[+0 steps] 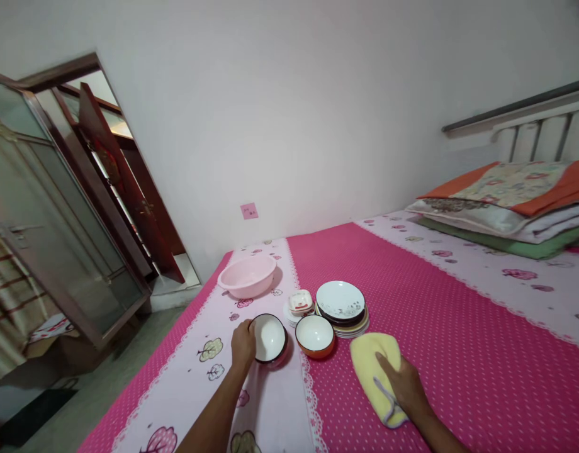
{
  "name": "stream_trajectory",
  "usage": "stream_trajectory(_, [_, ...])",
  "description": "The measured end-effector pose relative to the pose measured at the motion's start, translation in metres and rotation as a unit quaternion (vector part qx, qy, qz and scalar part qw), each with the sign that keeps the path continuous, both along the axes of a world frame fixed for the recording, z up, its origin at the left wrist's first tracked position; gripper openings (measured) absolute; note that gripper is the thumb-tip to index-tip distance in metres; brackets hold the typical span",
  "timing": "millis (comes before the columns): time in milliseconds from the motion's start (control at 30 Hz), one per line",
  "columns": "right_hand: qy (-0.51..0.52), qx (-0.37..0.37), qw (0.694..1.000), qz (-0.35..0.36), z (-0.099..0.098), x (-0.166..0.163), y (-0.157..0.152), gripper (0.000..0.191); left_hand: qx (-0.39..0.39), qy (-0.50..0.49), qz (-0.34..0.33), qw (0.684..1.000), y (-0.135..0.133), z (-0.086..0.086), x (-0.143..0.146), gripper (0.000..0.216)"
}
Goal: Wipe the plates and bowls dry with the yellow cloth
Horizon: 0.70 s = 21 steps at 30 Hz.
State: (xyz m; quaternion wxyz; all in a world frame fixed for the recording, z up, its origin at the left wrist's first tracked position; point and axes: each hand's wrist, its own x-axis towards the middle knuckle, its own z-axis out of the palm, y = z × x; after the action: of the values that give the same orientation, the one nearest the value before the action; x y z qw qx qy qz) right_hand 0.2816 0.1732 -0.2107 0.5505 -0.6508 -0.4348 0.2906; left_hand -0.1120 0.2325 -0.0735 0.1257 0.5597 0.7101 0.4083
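Note:
My left hand [243, 345] grips the rim of a dark-rimmed bowl [269, 338] with a white inside, tilted toward me over the bed. In my right hand [405, 384] is a folded yellow cloth [375, 371] with a grey edge, the thumb lying on top of it. Between the two hands sits an orange bowl [314, 333], white inside. Just behind it stands a stack of plates [340, 299], the top one white with a floral print. Small square dishes [299, 301] rest on a pile of white saucers to its left.
A pink plastic basin [248, 277] stands on the bed [412, 302] near the wall. Folded bedding and a pillow [501, 195] lie at the far right by the headboard. A glass-paned door [58, 207] and a doorway are on the left, beyond the bed's edge.

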Motion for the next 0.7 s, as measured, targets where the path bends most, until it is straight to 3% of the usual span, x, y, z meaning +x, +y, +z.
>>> stream_trajectory(167, [0.008, 0.002, 1.000, 0.001, 0.002, 0.000, -0.001, 0.062, 0.105, -0.163, 0.073, 0.978, -0.016, 0.021, -0.003, 0.027])
stream_trajectory(300, [0.010, 0.004, 1.000, -0.003, 0.005, -0.001, 0.000, 0.060, 0.128, -0.362, 0.124, 0.915, -0.037, 0.027, 0.009, 0.026])
stream_trajectory(500, [-0.009, 0.002, 1.000, -0.008, 0.006, -0.001, 0.000, 0.062, 0.068, -0.602, 0.011, 0.796, -0.072, 0.023, 0.065, 0.023])
stream_trajectory(700, [-0.033, -0.005, 0.999, -0.030, 0.008, -0.002, 0.002, 0.057, -0.001, -0.703, -0.058, 0.709, -0.070, 0.046, 0.111, 0.028])
